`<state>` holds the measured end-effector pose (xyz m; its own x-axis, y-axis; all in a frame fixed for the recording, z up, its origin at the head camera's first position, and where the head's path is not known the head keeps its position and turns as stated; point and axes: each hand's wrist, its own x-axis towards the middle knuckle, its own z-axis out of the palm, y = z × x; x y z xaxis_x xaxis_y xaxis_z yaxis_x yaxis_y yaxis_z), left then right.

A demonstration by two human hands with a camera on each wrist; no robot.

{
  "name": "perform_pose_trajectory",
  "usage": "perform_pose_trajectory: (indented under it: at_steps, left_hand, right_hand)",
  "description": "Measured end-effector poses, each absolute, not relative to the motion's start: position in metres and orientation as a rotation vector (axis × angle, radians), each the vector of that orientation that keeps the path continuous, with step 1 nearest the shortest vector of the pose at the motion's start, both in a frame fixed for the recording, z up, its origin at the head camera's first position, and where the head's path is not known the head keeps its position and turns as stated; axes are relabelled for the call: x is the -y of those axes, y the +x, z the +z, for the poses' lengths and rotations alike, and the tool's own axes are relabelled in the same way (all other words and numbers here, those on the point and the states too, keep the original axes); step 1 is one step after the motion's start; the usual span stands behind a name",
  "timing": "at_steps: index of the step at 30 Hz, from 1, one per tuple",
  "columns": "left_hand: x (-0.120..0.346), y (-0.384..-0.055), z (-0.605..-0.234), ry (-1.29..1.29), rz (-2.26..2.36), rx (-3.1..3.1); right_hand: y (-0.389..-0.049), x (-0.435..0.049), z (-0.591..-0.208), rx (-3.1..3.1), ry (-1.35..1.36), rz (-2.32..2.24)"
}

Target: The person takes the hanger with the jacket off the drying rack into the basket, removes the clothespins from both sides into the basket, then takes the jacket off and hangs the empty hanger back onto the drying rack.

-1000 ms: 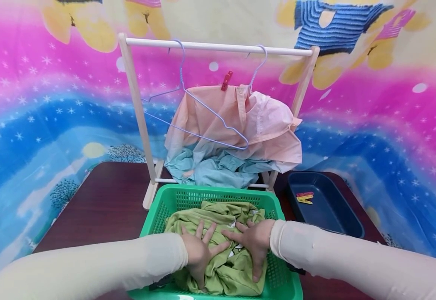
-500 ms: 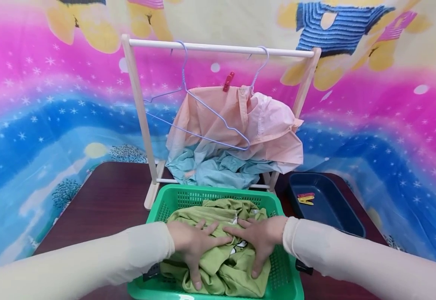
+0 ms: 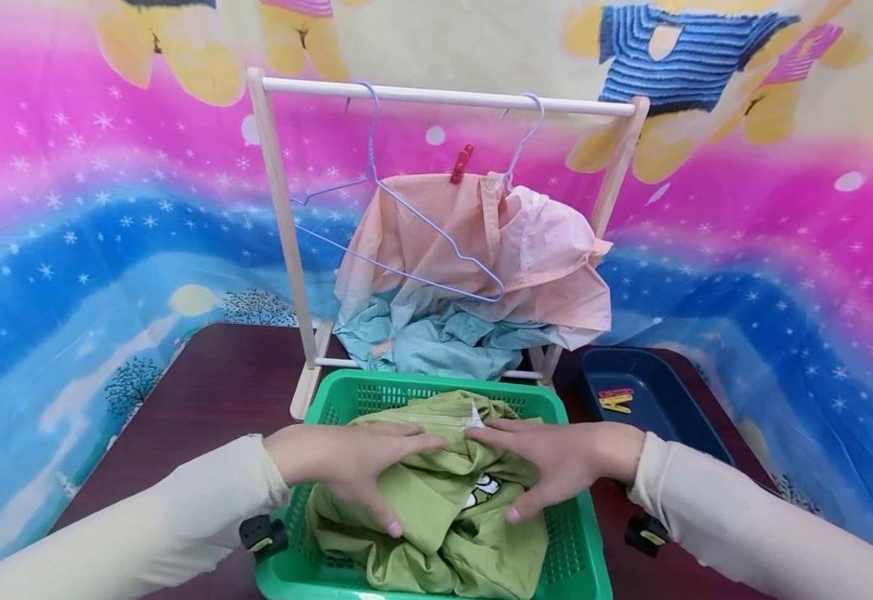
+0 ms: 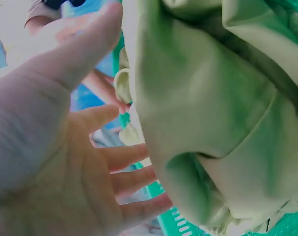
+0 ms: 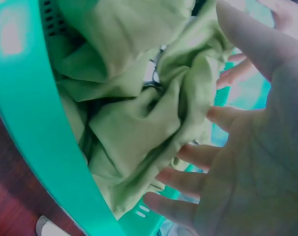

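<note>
A crumpled green garment [image 3: 424,508] with a small white and black print lies in a green plastic basket [image 3: 436,382]. My left hand [image 3: 353,463] is over the garment's left side, its fingers straight and spread. Over the right side is my right hand [image 3: 567,460], its fingers also straight and the thumb apart. Both palms face the cloth [image 4: 198,88] in the wrist views, with fingertips at or very near its edge. Neither hand grips anything; whether the fingertips touch the cloth I cannot tell.
Behind the basket stands a wooden rack [image 3: 444,93] with a bare purple hanger [image 3: 436,242]. A pink and teal garment [image 3: 436,217] hangs there, with a red clothespin [image 3: 462,164] at its top. On the right, a dark blue tray [image 3: 664,408] holds clothespins [image 3: 616,402]. Wrist cameras [image 3: 262,535] sit below both sleeves.
Both hands have lifted and drawn apart, the left outward to the left and the right outward to the right. The green garment looks slightly fuller where they were pressing.
</note>
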<state>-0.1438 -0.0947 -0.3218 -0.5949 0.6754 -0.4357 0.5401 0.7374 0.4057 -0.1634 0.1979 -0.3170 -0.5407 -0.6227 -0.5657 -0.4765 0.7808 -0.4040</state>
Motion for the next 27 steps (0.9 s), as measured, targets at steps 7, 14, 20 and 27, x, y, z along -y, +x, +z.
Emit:
perform_pose_trajectory:
  at_steps: [7,14,20,27]
  left_hand:
    - [0.105,-0.149,-0.323,1.008,0.563,-2.440]
    - [0.112,-0.149,-0.331,1.016,0.662,-2.566]
    - [0.116,-0.149,-0.337,1.012,0.725,-2.677]
    - [0.124,-0.152,-0.337,0.956,0.790,-2.778]
  right_hand:
    - [-0.163,-0.212,-0.317,-2.269,-0.872,-0.446]
    - [-0.164,-0.218,-0.322,-2.317,-0.923,-0.559]
    - [-0.163,-0.226,-0.326,-2.430,-0.940,-0.648]
    - [-0.164,-0.239,-0.333,-2.580,-0.965,-0.763]
